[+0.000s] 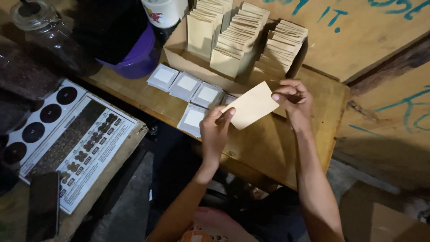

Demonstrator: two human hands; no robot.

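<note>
Both of my hands hold one tan paper pouch (251, 105) above a wooden table (268, 143). My left hand (215, 132) pinches its lower left corner between thumb and fingers. My right hand (293, 101) grips its upper right corner. Just behind the pouch lie several small white flat packets (188, 85) in a row on the table top. Beyond them stands an open cardboard box (179, 56) packed with upright rows of tan pouches (237, 36).
A purple bowl (136, 56) and a white cup (163, 11) stand at the table's far left. A glass jar (40, 27), a printed chart with dark circles (76, 134) and a dark phone (42, 206) lie on a lower surface at left. Wooden boards (358, 36) stand behind.
</note>
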